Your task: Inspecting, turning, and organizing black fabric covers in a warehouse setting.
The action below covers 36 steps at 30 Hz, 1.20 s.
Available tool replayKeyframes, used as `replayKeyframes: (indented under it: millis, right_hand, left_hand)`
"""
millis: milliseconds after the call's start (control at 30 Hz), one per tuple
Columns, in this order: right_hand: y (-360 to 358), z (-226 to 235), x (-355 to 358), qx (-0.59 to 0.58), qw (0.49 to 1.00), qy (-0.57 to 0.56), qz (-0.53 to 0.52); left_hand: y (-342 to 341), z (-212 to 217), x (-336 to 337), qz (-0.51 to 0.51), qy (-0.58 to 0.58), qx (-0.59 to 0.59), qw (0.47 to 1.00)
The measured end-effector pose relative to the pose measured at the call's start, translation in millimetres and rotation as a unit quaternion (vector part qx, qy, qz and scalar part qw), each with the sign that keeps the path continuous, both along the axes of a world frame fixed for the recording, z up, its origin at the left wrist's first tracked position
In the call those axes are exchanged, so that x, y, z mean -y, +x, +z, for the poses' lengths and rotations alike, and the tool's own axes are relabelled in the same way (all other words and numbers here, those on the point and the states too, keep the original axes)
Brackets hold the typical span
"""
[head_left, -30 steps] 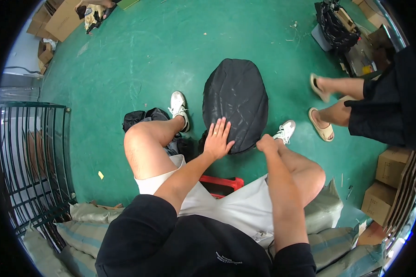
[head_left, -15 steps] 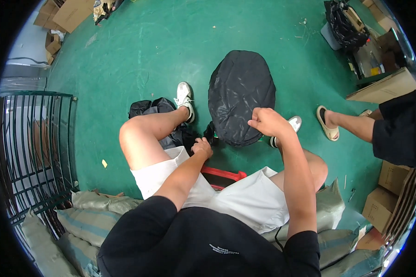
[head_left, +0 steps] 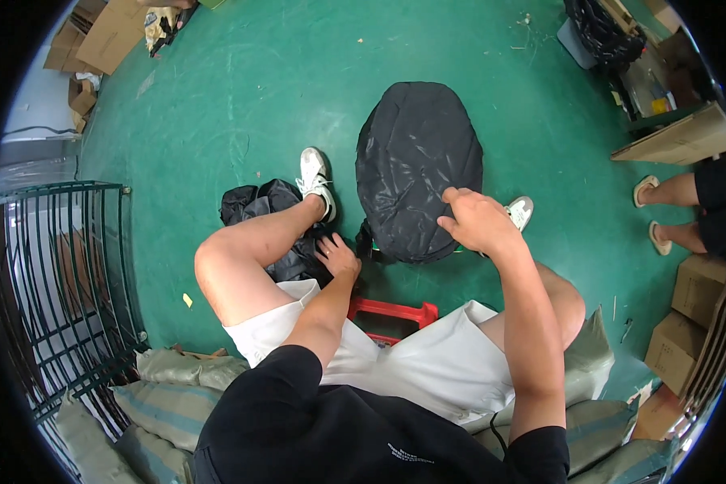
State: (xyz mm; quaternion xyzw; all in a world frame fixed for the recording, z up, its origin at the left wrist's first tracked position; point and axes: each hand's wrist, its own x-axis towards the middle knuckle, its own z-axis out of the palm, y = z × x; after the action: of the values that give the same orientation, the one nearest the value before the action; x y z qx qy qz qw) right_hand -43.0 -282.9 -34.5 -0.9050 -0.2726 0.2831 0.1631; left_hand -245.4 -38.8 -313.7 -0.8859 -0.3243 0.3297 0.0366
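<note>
A large oval thing wrapped in wrinkled black fabric, a black fabric cover [head_left: 418,161], stands on the floor between my feet. Over its lower right side is my right hand [head_left: 482,222], thumb and fingers apart and nothing held; whether the fingertips touch the fabric I cannot tell. To the left, my left hand [head_left: 339,258] lies with spread fingers at the edge of a crumpled black fabric heap [head_left: 262,202], beside my left leg. Part of that heap is hidden behind the leg.
A red plastic frame [head_left: 395,309] sits between my thighs. Stuffed woven sacks [head_left: 169,407] lie around my seat. At left stands a green metal rack [head_left: 64,282]; cardboard boxes [head_left: 682,347] are stacked at right. Another person's legs [head_left: 676,214] show at the right edge.
My left hand has moved slightly left and its fingers have spread over the black heap. The right hand's fingers have opened from a closed shape. The other person has stepped further right.
</note>
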Motion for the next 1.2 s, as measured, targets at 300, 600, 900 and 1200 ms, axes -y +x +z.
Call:
replayKeyframes:
  millis: [300,600,900,1200]
  right_hand:
    - [-0.7,-2.6,-4.4,-0.005,1.000,0.010,0.011]
    - [4.5,10.1,-21.0,-0.003,0.999,0.033,0.012]
    - [10.0,23.1,-49.7,-0.123,0.962,0.227,-0.089]
    - [57.8,-12.6,-27.7,-0.251,0.701,0.607,-0.277]
  left_hand:
    - [52.8,9.7,-75.8,-0.049,-0.091,-0.028,0.994]
    - [173.7,150.5,-119.3,-0.155,-0.395,-0.088,0.901]
    - [227.5,366.4,-107.1,-0.083,-0.798,0.187,0.566]
    - [227.3,363.2,-9.7,-0.405,-0.588,0.276,0.643]
